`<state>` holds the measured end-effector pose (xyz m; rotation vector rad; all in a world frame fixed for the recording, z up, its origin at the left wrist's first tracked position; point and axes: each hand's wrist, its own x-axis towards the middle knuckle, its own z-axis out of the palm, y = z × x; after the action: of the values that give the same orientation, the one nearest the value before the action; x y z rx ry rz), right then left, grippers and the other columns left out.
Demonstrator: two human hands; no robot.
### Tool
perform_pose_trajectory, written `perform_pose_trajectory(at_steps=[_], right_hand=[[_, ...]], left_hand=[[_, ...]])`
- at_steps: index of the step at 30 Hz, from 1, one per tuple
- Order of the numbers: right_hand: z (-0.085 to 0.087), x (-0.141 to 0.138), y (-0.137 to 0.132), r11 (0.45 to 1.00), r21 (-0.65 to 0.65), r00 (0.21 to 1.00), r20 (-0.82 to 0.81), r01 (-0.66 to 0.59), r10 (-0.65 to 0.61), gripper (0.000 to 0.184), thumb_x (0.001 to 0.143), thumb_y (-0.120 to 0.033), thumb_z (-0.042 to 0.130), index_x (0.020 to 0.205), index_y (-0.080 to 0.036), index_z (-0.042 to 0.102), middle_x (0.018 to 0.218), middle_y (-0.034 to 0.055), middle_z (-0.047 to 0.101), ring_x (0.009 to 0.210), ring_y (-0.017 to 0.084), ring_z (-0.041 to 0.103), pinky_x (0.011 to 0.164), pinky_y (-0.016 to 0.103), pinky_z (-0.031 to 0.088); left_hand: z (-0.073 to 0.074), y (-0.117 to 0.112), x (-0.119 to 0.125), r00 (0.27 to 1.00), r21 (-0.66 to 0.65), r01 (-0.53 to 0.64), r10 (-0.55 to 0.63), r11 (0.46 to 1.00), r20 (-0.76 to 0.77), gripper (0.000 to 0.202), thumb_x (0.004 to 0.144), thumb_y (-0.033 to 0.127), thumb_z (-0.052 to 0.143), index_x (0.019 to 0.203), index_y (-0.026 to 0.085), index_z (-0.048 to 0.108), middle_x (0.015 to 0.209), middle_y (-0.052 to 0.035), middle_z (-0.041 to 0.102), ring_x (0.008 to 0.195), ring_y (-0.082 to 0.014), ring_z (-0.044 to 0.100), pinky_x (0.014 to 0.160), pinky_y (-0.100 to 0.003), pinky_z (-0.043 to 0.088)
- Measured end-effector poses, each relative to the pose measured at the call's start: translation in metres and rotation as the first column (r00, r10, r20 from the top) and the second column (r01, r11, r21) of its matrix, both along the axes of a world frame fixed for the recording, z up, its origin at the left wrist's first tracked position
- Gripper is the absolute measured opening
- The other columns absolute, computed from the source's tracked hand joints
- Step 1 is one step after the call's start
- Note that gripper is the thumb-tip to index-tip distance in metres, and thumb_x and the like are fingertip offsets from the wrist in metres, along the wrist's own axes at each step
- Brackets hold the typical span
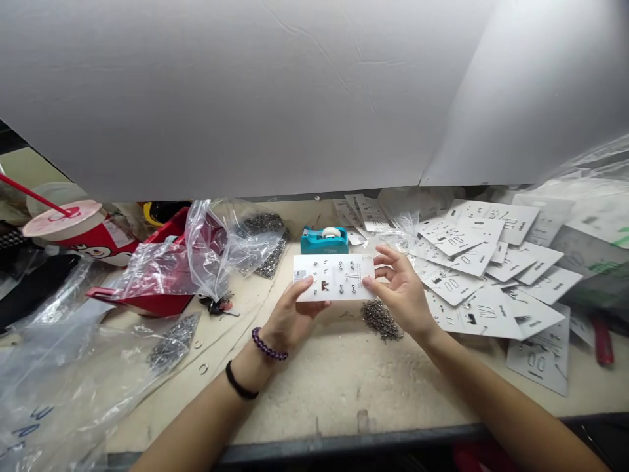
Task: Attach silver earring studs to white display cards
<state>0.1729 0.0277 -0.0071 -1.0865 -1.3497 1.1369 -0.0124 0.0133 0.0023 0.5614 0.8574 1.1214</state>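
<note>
A white display card with small earrings pinned on it is held level above the table between both hands. My left hand pinches its left edge, thumb on top; a purple bead bracelet and a black band circle that wrist. My right hand grips the card's right edge, with the other fingers spread. A small heap of tiny metal pieces lies on the table just under my right hand.
A teal tape dispenser stands behind the card. Several white cards are scattered at the right. Clear plastic bags, a red tray, a lidded cup and another metal heap are at the left. A white board rises behind.
</note>
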Motion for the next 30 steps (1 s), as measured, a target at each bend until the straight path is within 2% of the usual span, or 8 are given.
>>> perform_pose_trajectory(at_steps=[3, 6, 10, 16, 22, 26, 28, 30], right_hand=[[0.001, 0.003, 0.002, 0.998, 0.052, 0.999, 0.004, -0.037, 0.037, 0.03, 0.075, -0.03, 0.061, 0.103, -0.024, 0.053, 0.105, 0.0051, 0.049, 0.085, 0.015, 0.054, 0.071, 0.03, 0.052], [0.003, 0.007, 0.004, 0.989, 0.121, 0.993, 0.088, -0.089, 0.079, 0.011, 0.078, -0.032, 0.058, 0.083, -0.022, 0.061, 0.106, 0.0055, 0.05, 0.1, 0.019, 0.05, 0.074, 0.031, 0.05], [0.004, 0.009, 0.004, 0.975, 0.059, 0.96, 0.196, -0.214, 0.199, 0.013, 0.078, -0.033, 0.057, 0.078, -0.021, 0.062, 0.108, 0.0064, 0.052, 0.108, 0.021, 0.047, 0.076, 0.033, 0.049], [0.003, 0.007, 0.002, 0.984, 0.037, 0.943, 0.295, -0.174, 0.156, 0.014, 0.079, -0.032, 0.056, 0.079, -0.02, 0.062, 0.124, 0.0072, 0.044, 0.118, 0.022, 0.039, 0.076, 0.032, 0.048], [-0.002, 0.007, 0.007, 0.982, 0.008, 0.911, 0.375, -0.19, 0.173, 0.017, 0.08, -0.035, 0.053, 0.08, -0.02, 0.062, 0.111, 0.0062, 0.052, 0.108, 0.02, 0.047, 0.089, 0.037, 0.039], [-0.007, 0.004, 0.008, 0.98, 0.004, 0.902, 0.39, -0.2, 0.183, 0.015, 0.08, -0.032, 0.053, 0.078, -0.02, 0.062, 0.107, 0.0054, 0.054, 0.108, 0.02, 0.047, 0.092, 0.036, 0.036], [-0.01, 0.003, 0.008, 0.977, 0.003, 0.9, 0.391, -0.211, 0.193, 0.014, 0.08, -0.031, 0.054, 0.078, -0.02, 0.063, 0.103, 0.0051, 0.054, 0.105, 0.019, 0.049, 0.091, 0.035, 0.037], [-0.014, 0.002, 0.009, 0.977, -0.009, 0.906, 0.373, -0.212, 0.201, 0.014, 0.079, -0.031, 0.054, 0.079, -0.02, 0.063, 0.1, 0.0047, 0.053, 0.101, 0.018, 0.05, 0.091, 0.034, 0.037]], left_hand=[[0.002, -0.003, 0.0, 0.991, 0.013, 0.132, -0.132, 0.991, 0.008, 0.042, 0.072, 0.016, 0.06, 0.113, 0.018, 0.051, 0.115, -0.0077, 0.058, 0.101, -0.0218, 0.056, 0.078, -0.032, 0.052], [0.002, -0.005, 0.002, 0.981, 0.023, 0.191, -0.191, 0.981, -0.015, 0.045, 0.072, 0.015, 0.06, 0.116, 0.017, 0.049, 0.111, -0.0092, 0.06, 0.094, -0.0218, 0.06, 0.072, -0.033, 0.055], [-0.002, -0.006, 0.007, 0.986, 0.018, 0.143, -0.141, 0.99, -0.091, 0.04, 0.075, 0.02, 0.059, 0.114, 0.016, 0.05, 0.107, -0.01, 0.061, 0.09, -0.0211, 0.06, 0.065, -0.03, 0.056], [-0.003, -0.003, 0.006, 0.989, 0.013, 0.095, -0.092, 0.995, -0.112, 0.036, 0.075, 0.02, 0.058, 0.11, 0.016, 0.05, 0.111, -0.0103, 0.058, 0.093, -0.0219, 0.059, 0.064, -0.03, 0.056], [-0.007, 0.001, 0.001, 0.961, 0.053, 0.102, -0.085, 0.993, -0.265, 0.041, 0.074, 0.026, 0.059, 0.111, 0.017, 0.046, 0.107, -0.0093, 0.057, 0.092, -0.0217, 0.058, 0.067, -0.034, 0.055], [-0.014, 0.003, -0.002, 0.805, 0.276, 0.044, 0.13, 0.96, -0.579, 0.065, 0.073, 0.026, 0.059, 0.128, 0.021, 0.026, 0.118, -0.0096, 0.048, 0.103, -0.021, 0.052, 0.082, -0.035, 0.048], [-0.018, 0.003, -0.003, 0.701, 0.383, 0.076, 0.223, 0.921, -0.678, 0.073, 0.074, 0.025, 0.057, 0.133, 0.021, 0.015, 0.124, -0.011, 0.042, 0.11, -0.021, 0.047, 0.091, -0.037, 0.043], [-0.019, 0.001, -0.003, 0.574, 0.464, 0.153, 0.304, 0.872, -0.76, 0.068, 0.075, 0.024, 0.055, 0.132, 0.02, 0.018, 0.127, -0.0123, 0.037, 0.117, -0.0225, 0.04, 0.098, -0.04, 0.035]])
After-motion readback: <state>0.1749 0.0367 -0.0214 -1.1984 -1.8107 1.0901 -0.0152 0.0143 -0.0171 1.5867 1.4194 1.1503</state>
